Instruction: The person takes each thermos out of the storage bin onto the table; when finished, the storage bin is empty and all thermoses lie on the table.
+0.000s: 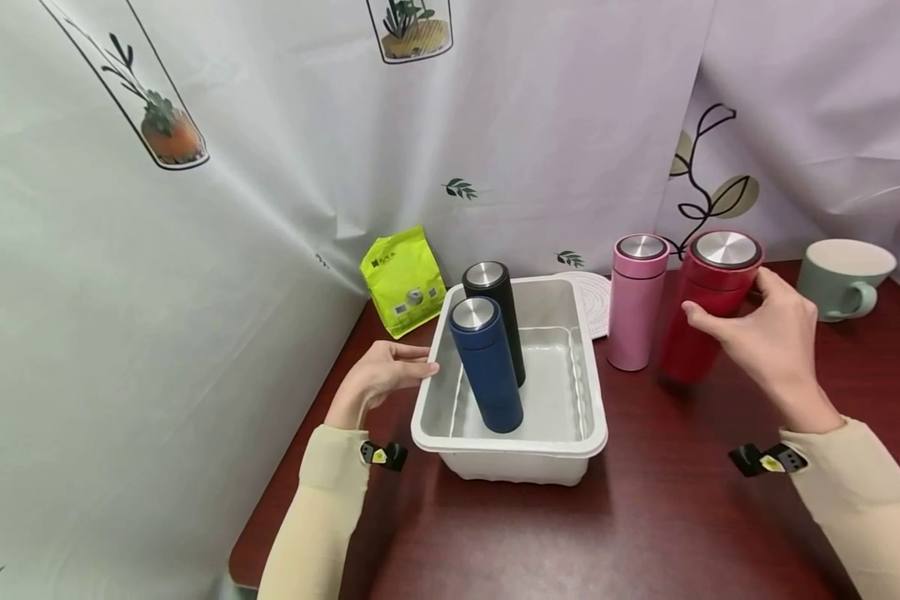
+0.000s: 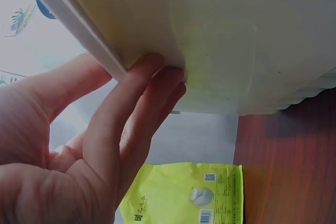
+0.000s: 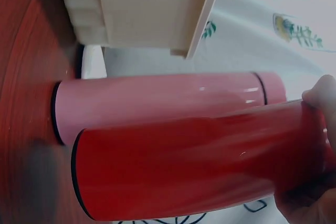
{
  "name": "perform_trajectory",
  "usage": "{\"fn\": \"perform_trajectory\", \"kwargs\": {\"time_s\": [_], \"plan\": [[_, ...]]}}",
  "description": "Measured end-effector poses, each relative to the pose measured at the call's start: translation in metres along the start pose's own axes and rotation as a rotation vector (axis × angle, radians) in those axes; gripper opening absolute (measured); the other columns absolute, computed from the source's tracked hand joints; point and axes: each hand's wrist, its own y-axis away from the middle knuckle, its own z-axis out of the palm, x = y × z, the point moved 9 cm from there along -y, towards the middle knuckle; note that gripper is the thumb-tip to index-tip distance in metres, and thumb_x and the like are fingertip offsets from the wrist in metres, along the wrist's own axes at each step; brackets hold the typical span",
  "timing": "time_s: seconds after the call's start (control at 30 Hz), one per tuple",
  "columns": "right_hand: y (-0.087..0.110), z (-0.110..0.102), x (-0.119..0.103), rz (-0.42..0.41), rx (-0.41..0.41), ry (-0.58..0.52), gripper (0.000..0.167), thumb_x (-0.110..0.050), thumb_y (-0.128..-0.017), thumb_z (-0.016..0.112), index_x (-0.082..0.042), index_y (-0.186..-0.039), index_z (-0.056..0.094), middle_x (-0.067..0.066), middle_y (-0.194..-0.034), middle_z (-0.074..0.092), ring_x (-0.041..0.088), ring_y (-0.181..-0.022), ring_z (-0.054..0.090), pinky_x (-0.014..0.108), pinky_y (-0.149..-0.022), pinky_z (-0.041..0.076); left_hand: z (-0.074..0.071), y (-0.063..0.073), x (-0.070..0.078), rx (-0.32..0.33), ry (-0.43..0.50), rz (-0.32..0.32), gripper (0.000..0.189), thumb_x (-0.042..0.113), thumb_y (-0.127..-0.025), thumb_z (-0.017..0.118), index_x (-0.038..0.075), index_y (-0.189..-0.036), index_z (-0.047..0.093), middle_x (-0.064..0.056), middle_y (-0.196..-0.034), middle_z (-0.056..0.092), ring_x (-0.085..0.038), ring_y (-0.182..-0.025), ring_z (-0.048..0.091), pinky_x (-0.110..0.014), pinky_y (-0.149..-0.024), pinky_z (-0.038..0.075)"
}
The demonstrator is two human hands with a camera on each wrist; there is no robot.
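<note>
My right hand [image 1: 780,342] grips a red thermos flask [image 1: 697,325] near its steel-topped lid. In the right wrist view its dark base hangs a little above the table, over a shadow. Close beside it stands a pink thermos flask [image 1: 634,312], partly overlapped by the red one in that view. With thumb over the edge and fingers under it, my left hand [image 1: 382,375] pinches the left rim of a white plastic bin [image 1: 510,447]. Inside the bin, a blue thermos flask [image 1: 491,367] stands in front of a black thermos flask [image 1: 506,300].
A bright green pouch [image 1: 405,283] leans by the curtain behind my left hand. Beyond the bin's right back corner lies a white woven mat [image 1: 596,300]. To the right of the red flask, a grey-green mug [image 1: 840,279] stands on the dark red table [image 1: 682,500].
</note>
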Motion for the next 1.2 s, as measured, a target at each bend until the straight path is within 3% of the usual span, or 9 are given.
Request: {"fn": "perform_trajectory", "kwargs": {"time_s": [0.37, 0.5, 0.6, 0.77, 0.87, 1.03, 1.2], "plan": [[-0.01, 0.006, 0.026, 0.049, -0.003, 0.021, 0.049, -0.032, -0.072, 0.085, -0.005, -0.109, 0.068, -0.039, -0.072, 0.042, -0.015, -0.065, 0.039, 0.015, -0.061, 0.034, 0.003, -0.001, -0.001, 0.003, -0.005, -0.005, 0.05, 0.002, -0.085, 0.073, -0.009, -0.131, 0.056, -0.027, -0.121, 0.065, -0.023, -0.096, 0.071, -0.043, -0.092, 0.056], [-0.009, 0.009, 0.032, 0.041, -0.024, 0.043, 0.05, -0.032, -0.074, 0.084, -0.002, -0.11, 0.067, -0.011, -0.082, 0.062, -0.016, -0.065, 0.036, 0.024, -0.063, 0.035, 0.004, 0.0, -0.001, 0.005, -0.012, -0.001, 0.049, 0.003, -0.086, 0.073, -0.009, -0.131, 0.056, -0.026, -0.118, 0.067, -0.022, -0.094, 0.071, -0.043, -0.093, 0.056], [-0.008, 0.012, 0.036, 0.033, -0.035, 0.05, 0.051, -0.032, -0.075, 0.083, -0.001, -0.111, 0.065, 0.016, -0.094, 0.067, -0.016, -0.065, 0.035, 0.027, -0.063, 0.034, 0.005, 0.001, -0.001, 0.004, -0.028, 0.003, 0.049, 0.004, -0.085, 0.073, -0.009, -0.13, 0.058, -0.024, -0.117, 0.067, -0.023, -0.095, 0.071, -0.044, -0.094, 0.055], [-0.009, 0.017, 0.042, 0.032, -0.036, 0.038, 0.053, -0.031, -0.076, 0.081, 0.002, -0.113, 0.064, 0.024, -0.098, 0.067, -0.014, -0.068, 0.034, 0.033, -0.068, 0.034, 0.003, 0.002, -0.001, 0.015, -0.046, -0.003, 0.048, 0.005, -0.085, 0.075, -0.007, -0.128, 0.06, -0.022, -0.118, 0.068, -0.029, -0.1, 0.07, -0.044, -0.094, 0.055], [-0.012, 0.019, 0.043, 0.027, -0.026, 0.029, 0.052, -0.029, -0.077, 0.08, 0.004, -0.114, 0.063, 0.025, -0.099, 0.067, -0.002, -0.073, 0.043, 0.037, -0.071, 0.034, 0.003, 0.001, -0.001, 0.014, -0.042, 0.007, 0.049, 0.005, -0.085, 0.074, -0.008, -0.129, 0.058, -0.024, -0.118, 0.067, -0.034, -0.105, 0.068, -0.045, -0.094, 0.055], [-0.016, 0.019, 0.045, 0.031, -0.015, 0.031, 0.052, -0.028, -0.078, 0.079, 0.007, -0.114, 0.062, 0.028, -0.1, 0.065, 0.036, -0.086, 0.054, 0.039, -0.07, 0.033, 0.002, 0.001, -0.002, 0.015, -0.028, 0.002, 0.05, 0.004, -0.086, 0.073, -0.01, -0.131, 0.055, -0.026, -0.118, 0.066, -0.033, -0.105, 0.068, -0.046, -0.096, 0.053], [-0.021, 0.021, 0.047, 0.037, -0.033, 0.038, 0.054, -0.029, -0.081, 0.077, 0.008, -0.117, 0.059, 0.029, -0.103, 0.064, 0.042, -0.09, 0.055, 0.038, -0.069, 0.034, -0.001, 0.003, -0.001, 0.024, -0.024, 0.002, 0.051, 0.003, -0.086, 0.072, -0.01, -0.131, 0.055, -0.027, -0.119, 0.066, -0.031, -0.102, 0.069, -0.045, -0.095, 0.054]]}}
